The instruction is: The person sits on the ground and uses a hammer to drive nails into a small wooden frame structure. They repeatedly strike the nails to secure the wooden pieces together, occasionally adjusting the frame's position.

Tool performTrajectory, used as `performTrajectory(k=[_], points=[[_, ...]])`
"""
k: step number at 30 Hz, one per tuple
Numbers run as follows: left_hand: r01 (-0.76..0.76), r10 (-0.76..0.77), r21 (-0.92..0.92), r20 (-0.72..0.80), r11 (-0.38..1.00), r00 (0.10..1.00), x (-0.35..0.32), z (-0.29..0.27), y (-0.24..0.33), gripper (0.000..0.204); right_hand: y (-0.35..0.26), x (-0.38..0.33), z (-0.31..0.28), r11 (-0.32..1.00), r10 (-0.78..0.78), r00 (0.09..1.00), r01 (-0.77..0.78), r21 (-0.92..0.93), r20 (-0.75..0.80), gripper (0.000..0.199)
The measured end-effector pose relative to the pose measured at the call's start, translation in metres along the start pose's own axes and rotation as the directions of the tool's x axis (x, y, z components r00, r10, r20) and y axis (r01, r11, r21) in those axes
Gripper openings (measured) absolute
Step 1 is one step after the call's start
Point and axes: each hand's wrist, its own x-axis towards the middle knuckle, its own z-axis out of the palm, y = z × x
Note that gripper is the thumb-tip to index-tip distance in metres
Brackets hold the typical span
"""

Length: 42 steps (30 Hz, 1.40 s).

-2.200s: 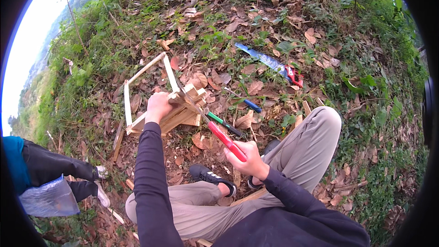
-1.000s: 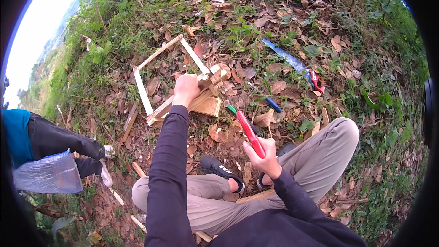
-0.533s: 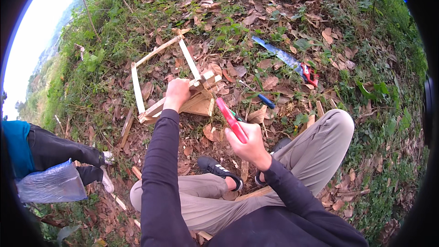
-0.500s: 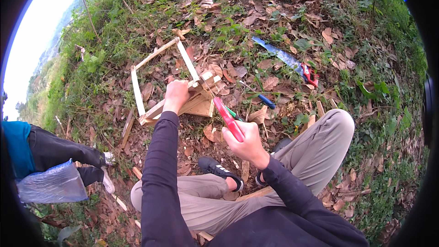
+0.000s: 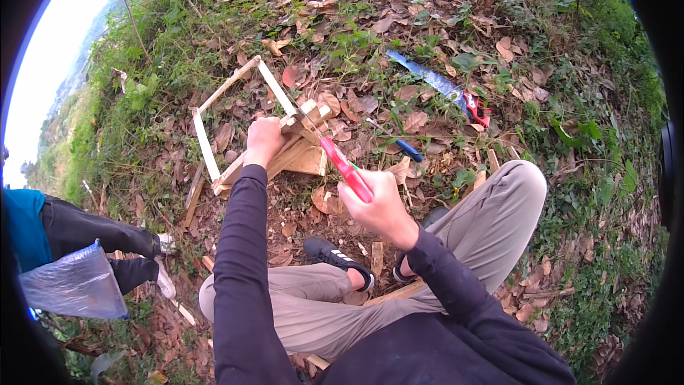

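We sit on the leaf-strewn ground with our legs crossed, and the wooden frame (image 5: 239,125) lies just ahead of our knees among dry leaves and grass. We take that frame as our landmark. Our left hand (image 5: 265,140) is clenched over its near corner, where several slats meet on a pale wooden block (image 5: 308,160). Our right hand (image 5: 379,199) is wrapped around the red handle (image 5: 346,169) of a tool whose head points at that same corner; whether the head touches the wood we cannot tell.

We judge the frame light and stiff but weak: the slats are thin, the far sides stand open and unsupported, and a hard blow or twist could split a slat or loosen a joint. The stacked corner looks like the strongest place to hold, and pressing it down against the block should steady it. The bare wood seems rough enough not to slip.

Beyond the frame, to its right, lies a saw (image 5: 445,89) with a blue blade, and a blue-handled tool (image 5: 399,142) lies nearer. Left of the frame another person's dark trouser leg (image 5: 100,232) and a clear plastic bag (image 5: 75,284) show.
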Motion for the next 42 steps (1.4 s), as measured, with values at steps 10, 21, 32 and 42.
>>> performTrajectory(k=[10,21,32,42], points=[[-0.139,0.141,0.049,-0.04,0.989,0.989,-0.013,0.01,0.006,0.039,-0.002,0.001,0.017,0.999,-0.038,0.998,0.038,0.005,-0.055,0.022],[-0.13,0.134,0.069,-0.051,0.989,0.99,-0.016,0.017,0.037,0.031,0.005,0.027,0.017,0.998,-0.003,0.993,-0.005,-0.061,-0.119,0.025],[-0.062,0.066,0.068,-0.05,0.996,0.997,-0.033,0.029,0.031,0.031,0.003,-0.002,0.04,0.996,0.085,0.994,-0.085,-0.005,-0.074,0.022],[-0.007,0.005,-0.071,-0.031,0.997,1.0,0.002,0.004,0.024,0.036,0.027,0.034,0.023,0.989,0.062,0.987,-0.081,0.127,0.149,0.041]])
